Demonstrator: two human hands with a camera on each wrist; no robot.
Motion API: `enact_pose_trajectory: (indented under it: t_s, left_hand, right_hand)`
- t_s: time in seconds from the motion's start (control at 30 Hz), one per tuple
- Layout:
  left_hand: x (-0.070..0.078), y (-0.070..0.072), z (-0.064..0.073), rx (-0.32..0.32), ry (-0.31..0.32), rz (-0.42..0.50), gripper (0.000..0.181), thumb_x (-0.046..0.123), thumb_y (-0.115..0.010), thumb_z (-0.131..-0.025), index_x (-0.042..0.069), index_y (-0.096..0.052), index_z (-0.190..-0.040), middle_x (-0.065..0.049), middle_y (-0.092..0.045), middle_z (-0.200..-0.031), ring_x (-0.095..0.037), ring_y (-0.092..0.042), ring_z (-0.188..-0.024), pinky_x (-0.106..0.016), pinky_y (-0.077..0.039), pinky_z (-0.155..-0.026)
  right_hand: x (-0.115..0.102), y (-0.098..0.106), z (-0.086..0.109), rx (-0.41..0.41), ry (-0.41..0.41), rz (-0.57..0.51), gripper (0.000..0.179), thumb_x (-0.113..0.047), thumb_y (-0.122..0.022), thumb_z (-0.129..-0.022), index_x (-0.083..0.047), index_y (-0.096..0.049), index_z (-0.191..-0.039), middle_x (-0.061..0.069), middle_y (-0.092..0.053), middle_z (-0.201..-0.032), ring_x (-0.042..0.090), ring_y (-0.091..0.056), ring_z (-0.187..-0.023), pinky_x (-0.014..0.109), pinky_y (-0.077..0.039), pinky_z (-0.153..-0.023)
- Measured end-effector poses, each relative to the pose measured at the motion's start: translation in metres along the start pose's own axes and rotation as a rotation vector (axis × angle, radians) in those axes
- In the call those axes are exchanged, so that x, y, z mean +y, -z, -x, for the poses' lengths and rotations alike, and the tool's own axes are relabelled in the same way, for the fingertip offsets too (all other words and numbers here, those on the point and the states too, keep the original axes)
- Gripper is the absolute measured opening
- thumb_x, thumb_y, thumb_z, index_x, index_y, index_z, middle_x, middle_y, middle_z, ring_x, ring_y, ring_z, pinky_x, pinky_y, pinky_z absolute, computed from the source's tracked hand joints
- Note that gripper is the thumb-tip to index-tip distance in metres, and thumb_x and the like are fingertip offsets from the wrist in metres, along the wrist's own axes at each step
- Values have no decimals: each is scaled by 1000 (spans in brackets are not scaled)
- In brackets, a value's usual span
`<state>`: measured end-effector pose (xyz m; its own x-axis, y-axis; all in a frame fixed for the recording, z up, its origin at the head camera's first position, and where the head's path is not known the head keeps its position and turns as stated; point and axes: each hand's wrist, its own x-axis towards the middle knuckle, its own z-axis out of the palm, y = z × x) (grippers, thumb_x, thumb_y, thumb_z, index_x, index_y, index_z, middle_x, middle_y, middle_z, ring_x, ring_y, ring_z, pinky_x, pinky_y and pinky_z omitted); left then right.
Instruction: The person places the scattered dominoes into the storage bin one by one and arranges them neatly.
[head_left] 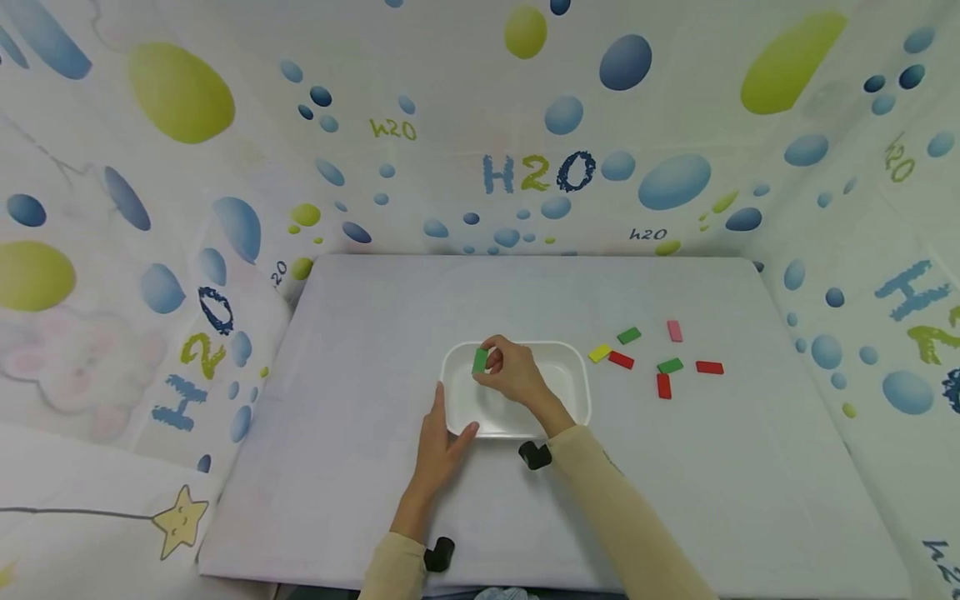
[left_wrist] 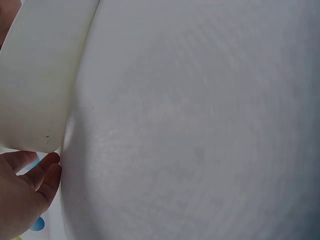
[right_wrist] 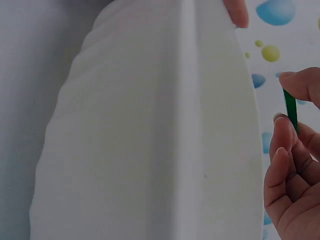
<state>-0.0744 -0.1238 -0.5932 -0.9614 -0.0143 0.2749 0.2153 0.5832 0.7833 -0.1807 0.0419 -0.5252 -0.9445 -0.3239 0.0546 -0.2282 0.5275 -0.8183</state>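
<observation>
I judge the thin green rectangular block [head_left: 480,362], perhaps wooden, light and stiff, best held by its ends, as my right hand [head_left: 516,372] pinches it, left hand [head_left: 438,446] spread.

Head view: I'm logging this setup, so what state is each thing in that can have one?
Tray, open side up on the table
Held green block, pinched over the tray
Right hand, pinching that block
Left hand, at the tray's left edge, fingers extended
Yellow block, lying flat
Pink block, lying flat
Three red blocks, lying flat
Two loose green blocks, lying flat
</observation>
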Motion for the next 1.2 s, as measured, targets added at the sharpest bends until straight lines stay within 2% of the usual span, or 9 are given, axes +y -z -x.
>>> enact_pose_trajectory:
  t_s: [0.2, 0.33, 0.47, 0.67, 0.87, 1.2]
  left_hand:
    - [2, 1, 0, -68, 66, 32, 88, 34, -65, -90, -2, -17, -154, -29, -45, -143, -45, -47, -124, -61, -37, -101]
    - [3, 1, 0, -64, 70, 28, 88, 34, -66, -89, -2, -17, -154, -30, -47, -140, -45, -48, -122, -61, -38, -100]
    - [3, 2, 1, -50, 62, 18, 88, 31, -67, -88, -4, -18, -153, -32, -49, -137, -46, -50, -120, -60, -38, -99]
    - [5, 3, 2, -40, 59, 16, 88, 29, -68, -87, -4, -19, -153, -31, -51, -135, -46, -50, -117, -59, -39, -97]
    - [6, 3, 2, -41, 58, 17, 88, 28, -68, -87, -3, -19, -153, -31, -52, -132, -43, -51, -115, -58, -39, -97]
    - [5, 3, 1, -42, 65, 15, 88, 28, -68, -88, -2, -18, -154, -32, -52, -131, -42, -51, -115, -58, -39, -96]
  right_hand:
    - [5, -16, -5, -107, -55, 145, 39, -19, -79, -77, -10, -63, -111, -1, -67, -79, 10, -57, -67, 22, -45, -61]
    - [10, -25, -11, -171, -86, 213, 38, -21, -79, -78, -12, -62, -111, -3, -67, -77, 10, -57, -66, 23, -45, -59]
    - [9, -31, -14, -183, -66, 226, 37, -16, -79, -77, -8, -62, -109, -2, -65, -74, 10, -56, -64, 24, -45, -58]
    - [12, -44, -19, -201, -98, 214, 38, -11, -79, -75, -6, -64, -109, 2, -64, -76, 14, -56, -67, 25, -45, -63]
    - [15, -52, -20, -198, -126, 251, 38, -13, -80, -77, -8, -64, -110, 1, -64, -76, 12, -54, -66, 25, -45, -63]
    - [11, -54, -18, -190, -154, 262, 38, -18, -80, -79, -12, -64, -113, 2, -67, -76, 14, -57, -67, 28, -46, -61]
